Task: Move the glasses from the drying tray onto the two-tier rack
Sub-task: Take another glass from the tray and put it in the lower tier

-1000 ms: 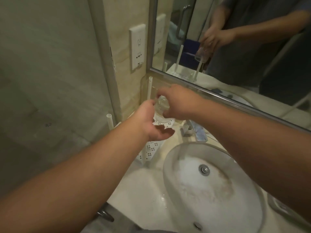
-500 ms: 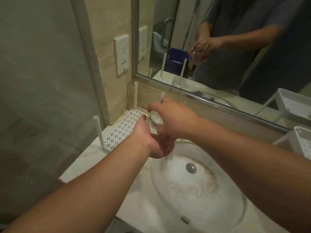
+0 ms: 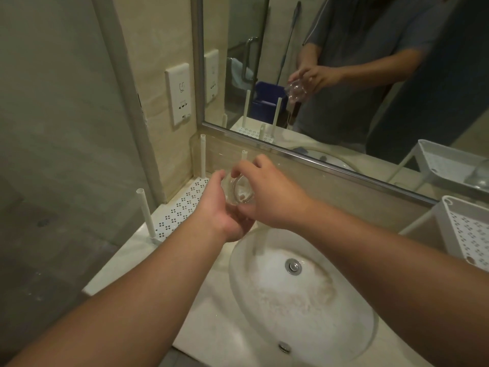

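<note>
A pale table (image 3: 148,263) carries an oval sink (image 3: 304,300) at the near middle. At the far left corner lies a white perforated tray (image 3: 182,205) with upright posts; at the right edge stands a white perforated rack (image 3: 468,231). Between them, above the sink's far rim, a clear glass (image 3: 239,190) is held tilted. The left hand (image 3: 222,207) cups it from below, its grip curled round it; the right hand (image 3: 270,197) has its grip on it from the right and above.
</note>
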Action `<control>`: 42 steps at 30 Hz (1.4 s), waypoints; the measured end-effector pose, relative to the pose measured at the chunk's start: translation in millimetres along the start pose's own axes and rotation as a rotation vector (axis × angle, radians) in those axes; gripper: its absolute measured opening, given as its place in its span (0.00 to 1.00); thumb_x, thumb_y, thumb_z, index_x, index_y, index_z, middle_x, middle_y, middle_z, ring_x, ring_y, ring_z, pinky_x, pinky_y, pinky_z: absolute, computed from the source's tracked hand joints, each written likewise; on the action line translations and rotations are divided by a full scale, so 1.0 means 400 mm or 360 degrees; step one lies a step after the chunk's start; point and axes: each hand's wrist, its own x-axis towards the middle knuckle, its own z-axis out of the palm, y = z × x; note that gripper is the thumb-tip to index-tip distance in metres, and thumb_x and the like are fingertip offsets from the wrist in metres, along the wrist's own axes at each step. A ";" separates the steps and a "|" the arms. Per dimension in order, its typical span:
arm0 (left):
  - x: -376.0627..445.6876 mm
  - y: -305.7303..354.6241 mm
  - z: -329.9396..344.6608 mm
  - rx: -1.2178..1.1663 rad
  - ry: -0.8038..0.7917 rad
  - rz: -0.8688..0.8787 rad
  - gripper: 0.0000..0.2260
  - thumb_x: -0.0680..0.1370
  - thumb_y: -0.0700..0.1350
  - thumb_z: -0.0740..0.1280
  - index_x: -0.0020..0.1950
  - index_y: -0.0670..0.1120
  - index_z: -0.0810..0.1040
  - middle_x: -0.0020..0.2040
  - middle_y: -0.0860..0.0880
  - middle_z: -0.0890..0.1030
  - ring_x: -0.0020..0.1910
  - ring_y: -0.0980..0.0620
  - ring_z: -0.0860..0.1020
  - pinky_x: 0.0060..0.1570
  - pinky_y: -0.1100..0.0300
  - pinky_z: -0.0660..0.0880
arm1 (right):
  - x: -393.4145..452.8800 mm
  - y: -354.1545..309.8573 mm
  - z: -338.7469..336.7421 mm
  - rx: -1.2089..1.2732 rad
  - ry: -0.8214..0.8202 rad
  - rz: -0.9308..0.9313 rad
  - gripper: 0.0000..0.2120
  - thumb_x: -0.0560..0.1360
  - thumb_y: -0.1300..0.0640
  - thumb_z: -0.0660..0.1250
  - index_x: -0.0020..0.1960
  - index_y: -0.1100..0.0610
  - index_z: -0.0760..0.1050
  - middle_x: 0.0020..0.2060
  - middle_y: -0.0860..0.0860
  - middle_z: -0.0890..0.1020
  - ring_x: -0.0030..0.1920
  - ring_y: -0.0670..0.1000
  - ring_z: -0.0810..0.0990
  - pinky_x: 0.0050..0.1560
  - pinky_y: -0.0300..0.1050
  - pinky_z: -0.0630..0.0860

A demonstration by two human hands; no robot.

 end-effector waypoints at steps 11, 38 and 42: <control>-0.019 0.021 0.002 0.0419 0.0084 0.0567 0.12 0.71 0.55 0.74 0.48 0.49 0.84 0.37 0.46 0.85 0.32 0.46 0.83 0.29 0.57 0.78 | -0.011 0.011 0.020 0.0601 0.0246 0.0299 0.30 0.66 0.43 0.75 0.62 0.44 0.64 0.57 0.45 0.69 0.52 0.44 0.74 0.49 0.49 0.79; 0.032 -0.076 0.032 0.1252 -0.0097 0.0841 0.32 0.70 0.28 0.72 0.65 0.58 0.72 0.60 0.50 0.77 0.43 0.53 0.83 0.54 0.45 0.78 | -0.129 0.118 0.115 0.0849 0.0428 0.0702 0.39 0.65 0.49 0.77 0.72 0.46 0.64 0.58 0.49 0.72 0.57 0.50 0.77 0.58 0.47 0.76; 0.082 -0.160 0.077 0.1316 -0.0155 0.0683 0.32 0.70 0.29 0.73 0.67 0.56 0.71 0.62 0.50 0.77 0.48 0.52 0.82 0.54 0.46 0.78 | -0.222 0.189 0.116 0.0786 0.0488 0.0883 0.37 0.64 0.47 0.77 0.69 0.45 0.66 0.54 0.45 0.73 0.54 0.46 0.75 0.49 0.31 0.68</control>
